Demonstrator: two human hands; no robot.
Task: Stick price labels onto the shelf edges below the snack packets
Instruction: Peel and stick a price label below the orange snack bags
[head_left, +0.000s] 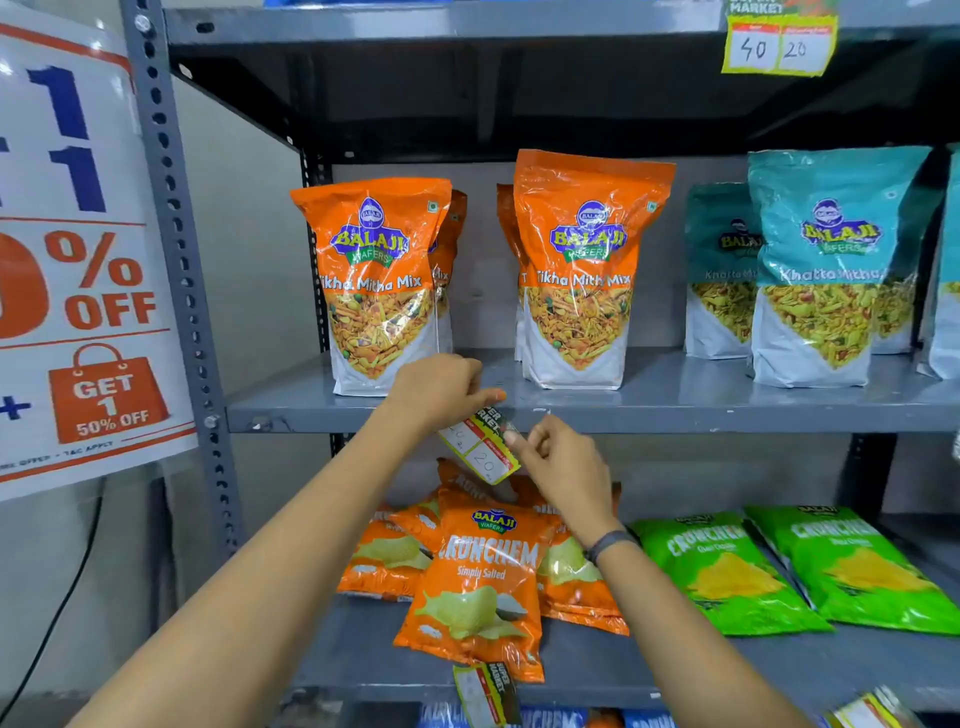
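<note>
A yellow and white price label (480, 447) with handwritten numbers hangs tilted in front of the middle shelf edge (675, 418). My left hand (441, 389) pinches its top corner. My right hand (558, 462) grips its right side between thumb and fingers. Above the edge stand orange Tikha Mitha Mix packets (376, 283) and a second stack of orange packets (579, 270). Whether the label touches the shelf edge, I cannot tell.
Teal Khatta Mitha packets (826, 265) stand at the right. A stuck label (779, 44) hangs from the top shelf edge. Below lie orange Crunchem bags (480, 582), green bags (727, 571) and another label (485, 693). A discount poster (78, 260) covers the left upright.
</note>
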